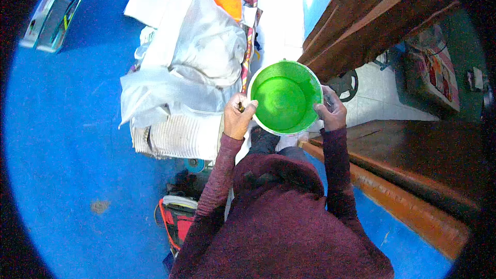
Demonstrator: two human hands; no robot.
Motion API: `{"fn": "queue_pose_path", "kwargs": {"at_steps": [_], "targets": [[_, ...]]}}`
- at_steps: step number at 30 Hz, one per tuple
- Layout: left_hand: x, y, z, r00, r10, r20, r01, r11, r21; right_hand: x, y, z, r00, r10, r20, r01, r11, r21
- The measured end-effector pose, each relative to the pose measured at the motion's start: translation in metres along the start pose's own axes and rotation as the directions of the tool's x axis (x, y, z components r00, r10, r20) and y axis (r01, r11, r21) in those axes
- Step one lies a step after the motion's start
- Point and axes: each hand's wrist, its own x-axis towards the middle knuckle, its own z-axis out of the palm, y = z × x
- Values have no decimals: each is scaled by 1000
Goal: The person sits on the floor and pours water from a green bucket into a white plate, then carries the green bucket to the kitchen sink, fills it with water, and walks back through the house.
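Between my two hands is a round bucket [280, 102], bright green inside with a pale rim. I look straight down into it; whether the bottom holds a liquid, I cannot tell. My left hand [239, 117] grips the rim on the left, thumb on top and fingers curled underneath. On the right side my right hand [331, 108] does the same, its thumb reaching over the edge. The bucket is held in front of my body, above the pale floor.
Just left of the bucket stands a pile covered with translucent plastic sheeting [209, 41]. A brown curtain [361, 20] hangs at the right, above a dark wooden panel [413, 147]. A blue wall [67, 139] fills the left, bearing a small holder [54, 23]. A red and black bag [181, 222] sits low.
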Motion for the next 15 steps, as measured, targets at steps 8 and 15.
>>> {"fn": "queue_pose_path", "kwargs": {"at_steps": [8, 15], "targets": [[129, 5, 20, 992, 124, -14, -122, 986, 110, 128, 4, 0, 998, -43, 48, 46, 996, -71], [218, 10, 41, 998, 61, 9, -62, 998, 24, 220, 20, -2, 1000, -30, 9, 31, 994, -109]]}}
